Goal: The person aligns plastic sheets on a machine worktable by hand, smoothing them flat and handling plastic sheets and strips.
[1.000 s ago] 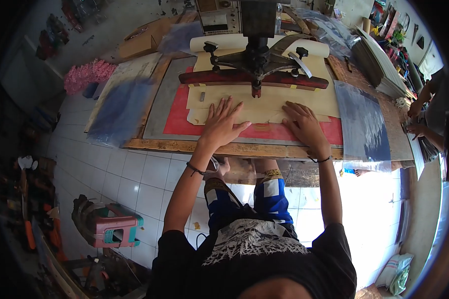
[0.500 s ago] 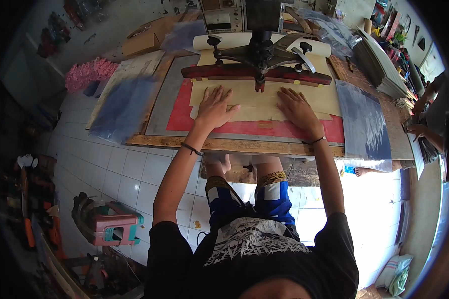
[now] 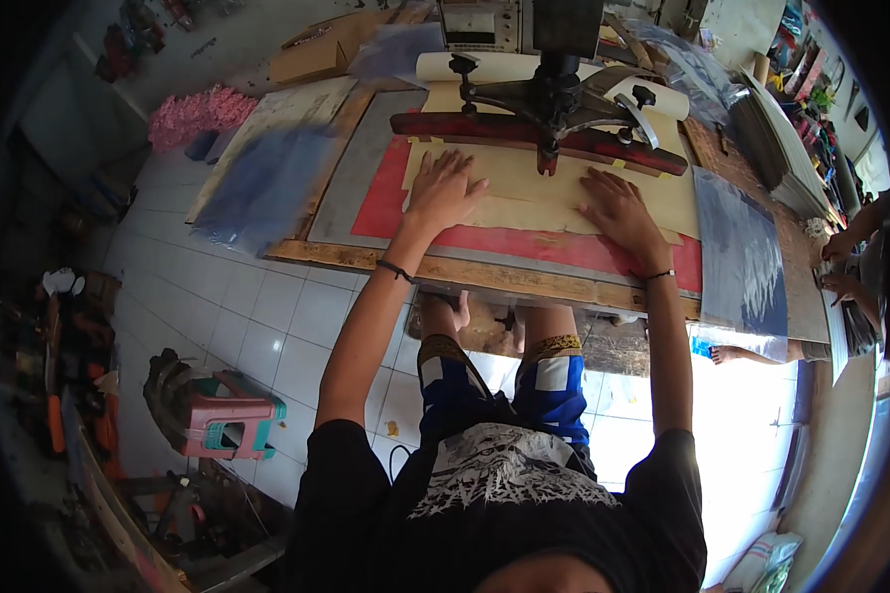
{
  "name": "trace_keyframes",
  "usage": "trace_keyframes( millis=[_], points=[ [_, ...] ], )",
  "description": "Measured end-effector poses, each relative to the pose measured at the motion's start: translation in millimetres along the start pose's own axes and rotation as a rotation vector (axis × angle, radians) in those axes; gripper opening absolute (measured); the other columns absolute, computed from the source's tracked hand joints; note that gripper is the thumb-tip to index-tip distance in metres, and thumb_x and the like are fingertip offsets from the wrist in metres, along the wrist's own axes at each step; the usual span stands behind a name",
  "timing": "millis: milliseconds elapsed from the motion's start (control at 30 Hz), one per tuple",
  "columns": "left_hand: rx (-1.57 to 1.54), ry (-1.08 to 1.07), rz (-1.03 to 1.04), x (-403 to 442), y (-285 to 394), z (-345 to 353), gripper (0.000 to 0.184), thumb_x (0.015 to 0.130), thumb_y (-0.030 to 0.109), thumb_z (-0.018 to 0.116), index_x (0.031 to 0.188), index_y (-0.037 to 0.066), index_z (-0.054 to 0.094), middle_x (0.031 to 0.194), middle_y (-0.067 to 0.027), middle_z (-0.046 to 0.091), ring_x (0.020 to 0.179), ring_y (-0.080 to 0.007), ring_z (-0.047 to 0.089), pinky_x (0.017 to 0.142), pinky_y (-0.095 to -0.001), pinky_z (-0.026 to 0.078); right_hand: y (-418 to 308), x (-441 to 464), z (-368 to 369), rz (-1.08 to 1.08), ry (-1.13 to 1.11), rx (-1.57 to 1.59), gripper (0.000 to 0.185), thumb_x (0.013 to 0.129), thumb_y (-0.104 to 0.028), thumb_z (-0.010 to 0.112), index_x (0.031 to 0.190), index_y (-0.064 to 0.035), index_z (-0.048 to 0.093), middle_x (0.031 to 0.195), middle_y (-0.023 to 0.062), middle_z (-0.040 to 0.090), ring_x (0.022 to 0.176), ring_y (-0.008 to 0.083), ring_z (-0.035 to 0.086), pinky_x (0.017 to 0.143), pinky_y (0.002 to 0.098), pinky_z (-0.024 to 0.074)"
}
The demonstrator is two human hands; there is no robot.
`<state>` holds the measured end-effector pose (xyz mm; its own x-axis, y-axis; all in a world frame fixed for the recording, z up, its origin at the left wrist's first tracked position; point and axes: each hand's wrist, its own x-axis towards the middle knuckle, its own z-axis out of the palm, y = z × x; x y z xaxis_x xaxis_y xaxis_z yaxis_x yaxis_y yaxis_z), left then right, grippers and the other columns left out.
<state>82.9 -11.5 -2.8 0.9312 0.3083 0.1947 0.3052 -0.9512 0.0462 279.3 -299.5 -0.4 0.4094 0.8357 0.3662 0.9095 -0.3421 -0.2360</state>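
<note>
My left hand (image 3: 443,190) lies flat with fingers spread on the left part of a pale yellow sheet (image 3: 524,193). On the sheet's right part rests my right hand (image 3: 618,210), palm down and fingers apart. Neither hand holds anything. Beneath the yellow sheet is a red sheet (image 3: 378,198), showing along the left and front. Both lie on a grey board (image 3: 351,188) set on the wooden table (image 3: 445,273). Just beyond my fingers, a dark red bar (image 3: 465,125) hangs from a black metal press head (image 3: 554,99), with bits of yellow tape below it.
Clear plastic sheets lie at the left (image 3: 267,188) and right (image 3: 740,252) table edges. A stack of boards (image 3: 786,163) stands at the back right. Another person's hand (image 3: 841,287) is at the far right. A pink and green stool (image 3: 232,420) stands on the tiled floor.
The camera view has shifted, so the table and press appear farther right and slightly higher. Both hands stay flat on the yellow sheet, in nearly the same places.
</note>
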Motion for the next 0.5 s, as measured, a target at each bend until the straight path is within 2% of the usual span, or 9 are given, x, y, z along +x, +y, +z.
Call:
trace_keyframes(
  millis=[300,400,500],
  points=[
    [-0.1,0.079,0.032,5,-9,12,0.082,0.101,0.059,0.049,0.154,-0.003,0.042,0.163,-0.0208,0.04,0.153,-0.0338,0.034,0.127,-0.0535,0.02,2,-4,-8,0.018,0.045,0.0,0.054,0.095,-0.051,0.066,0.131,-0.0108,0.07,0.149,0.0104,0.059,0.139,0.0344,0.051,0.117,0.0515,0.0359],
    [-0.088,0.039,0.026,4,-6,1,0.084,0.102,0.058,0.05,0.155,-0.005,0.039,0.165,-0.0203,0.036,0.154,-0.0341,0.032,0.129,-0.0505,0.019,3,-4,-4,0.026,0.044,0.021,0.054,0.095,-0.051,0.066,0.131,-0.011,0.07,0.149,0.0104,0.059,0.139,0.0344,0.051,0.117,0.0514,0.0362],
    [-0.13,0.056,0.02,4,-7,1,0.084,0.1,0.059,0.053,0.153,-0.006,0.042,0.162,-0.022,0.04,0.152,-0.0351,0.034,0.128,-0.0502,0.021,-1,-2,-10,0.012,0.046,0.035,0.054,0.096,-0.051,0.064,0.131,-0.0108,0.069,0.15,0.0119,0.058,0.139,0.0348,0.052,0.117,0.0502,0.0366]
  ],
)
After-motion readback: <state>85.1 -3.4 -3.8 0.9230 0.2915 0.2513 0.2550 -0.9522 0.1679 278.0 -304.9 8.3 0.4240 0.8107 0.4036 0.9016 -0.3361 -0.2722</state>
